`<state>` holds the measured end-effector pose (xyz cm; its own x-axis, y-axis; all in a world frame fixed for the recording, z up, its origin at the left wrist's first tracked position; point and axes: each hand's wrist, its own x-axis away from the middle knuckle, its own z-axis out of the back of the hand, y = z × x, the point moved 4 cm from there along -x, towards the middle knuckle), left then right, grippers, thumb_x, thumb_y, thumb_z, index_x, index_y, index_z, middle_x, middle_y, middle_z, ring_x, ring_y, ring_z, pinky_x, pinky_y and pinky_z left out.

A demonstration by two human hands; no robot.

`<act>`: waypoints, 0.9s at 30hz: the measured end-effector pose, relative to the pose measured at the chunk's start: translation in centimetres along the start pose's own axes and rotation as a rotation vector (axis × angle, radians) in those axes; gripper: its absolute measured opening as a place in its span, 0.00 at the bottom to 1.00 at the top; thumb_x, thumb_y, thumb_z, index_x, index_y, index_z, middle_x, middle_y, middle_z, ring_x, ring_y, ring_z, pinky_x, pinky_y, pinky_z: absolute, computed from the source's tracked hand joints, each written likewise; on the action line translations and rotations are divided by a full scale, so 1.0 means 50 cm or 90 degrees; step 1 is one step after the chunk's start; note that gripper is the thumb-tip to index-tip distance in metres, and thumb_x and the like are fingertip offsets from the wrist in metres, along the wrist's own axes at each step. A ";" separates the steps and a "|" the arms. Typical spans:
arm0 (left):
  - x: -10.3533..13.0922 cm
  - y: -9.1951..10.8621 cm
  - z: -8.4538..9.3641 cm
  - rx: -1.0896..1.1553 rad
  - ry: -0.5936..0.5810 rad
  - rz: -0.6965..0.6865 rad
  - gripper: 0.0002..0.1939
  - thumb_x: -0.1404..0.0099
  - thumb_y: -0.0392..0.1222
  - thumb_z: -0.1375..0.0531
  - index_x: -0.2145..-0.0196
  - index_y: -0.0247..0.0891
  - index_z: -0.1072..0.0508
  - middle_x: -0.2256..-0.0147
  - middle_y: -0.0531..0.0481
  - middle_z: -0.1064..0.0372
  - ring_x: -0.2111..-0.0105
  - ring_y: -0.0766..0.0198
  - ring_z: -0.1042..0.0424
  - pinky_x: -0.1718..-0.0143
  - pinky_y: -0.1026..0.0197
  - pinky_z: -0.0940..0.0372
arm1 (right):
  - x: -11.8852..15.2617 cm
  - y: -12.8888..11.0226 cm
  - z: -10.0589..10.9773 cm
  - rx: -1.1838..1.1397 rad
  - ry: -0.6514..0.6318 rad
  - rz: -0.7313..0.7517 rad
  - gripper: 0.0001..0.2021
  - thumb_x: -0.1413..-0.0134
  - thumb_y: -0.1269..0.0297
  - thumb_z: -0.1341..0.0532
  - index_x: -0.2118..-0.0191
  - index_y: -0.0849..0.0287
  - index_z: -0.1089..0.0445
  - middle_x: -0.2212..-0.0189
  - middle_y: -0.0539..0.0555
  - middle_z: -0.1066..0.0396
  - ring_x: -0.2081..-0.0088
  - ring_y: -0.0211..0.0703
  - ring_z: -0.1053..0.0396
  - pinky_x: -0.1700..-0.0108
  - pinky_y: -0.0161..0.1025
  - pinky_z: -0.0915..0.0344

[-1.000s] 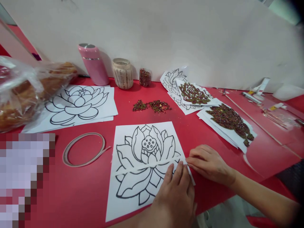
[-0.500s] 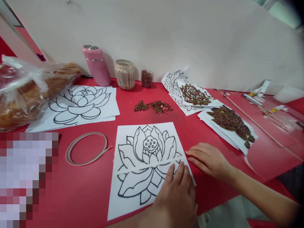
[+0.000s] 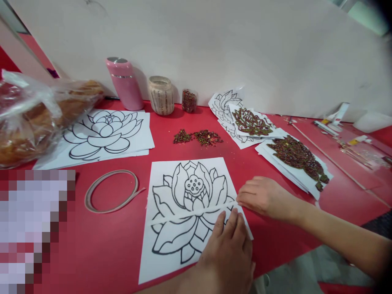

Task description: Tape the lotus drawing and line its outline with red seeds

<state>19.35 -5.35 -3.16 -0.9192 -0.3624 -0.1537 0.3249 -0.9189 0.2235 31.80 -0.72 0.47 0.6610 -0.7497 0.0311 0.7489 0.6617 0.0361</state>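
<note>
A white sheet (image 3: pixel 171 253) with a black lotus line drawing lies on the red table in front of me. Across its middle runs a narrow whitish strip of tape (image 3: pixel 186 214), from the left edge to the right edge. My left hand (image 3: pixel 229 245) rests on the sheet's lower right part, fingers stretched out just below the strip. At the right edge, the fingers of my right hand (image 3: pixel 266 198) are pinched together on the strip's right end; the fingertips are partly hidden. A coiled band that looks like tape (image 3: pixel 88 200) lies left of the sheet.
Small seed piles (image 3: pixel 208 138) lie behind the sheet. Along the wall stand a pink bottle (image 3: pixel 125 83), a jar (image 3: pixel 161 96) and a seed-filled cup (image 3: pixel 189 101). Seed-covered drawings (image 3: pixel 294 153) are at right. Left are another lotus drawing (image 3: pixel 105 141) and a plastic-bagged bundle (image 3: pixel 39 122).
My right hand has moved slightly left and its fingers have drawn together at the strip's right end. My left hand and the sheet have stayed in place.
</note>
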 end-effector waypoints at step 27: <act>-0.001 -0.003 -0.002 0.022 -0.031 0.008 0.26 0.35 0.48 0.58 0.49 0.27 0.38 0.46 0.33 0.45 0.44 0.47 0.51 0.48 0.48 0.54 | -0.010 -0.007 -0.002 0.018 -0.085 0.008 0.08 0.44 0.71 0.50 0.67 0.60 0.35 0.72 0.52 0.35 0.69 0.38 0.41 0.68 0.37 0.50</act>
<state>19.38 -5.22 -3.27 -0.9248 -0.3659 -0.1044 0.3300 -0.9079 0.2585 31.22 -0.60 0.33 0.6564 -0.7364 0.1642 0.7380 0.6719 0.0631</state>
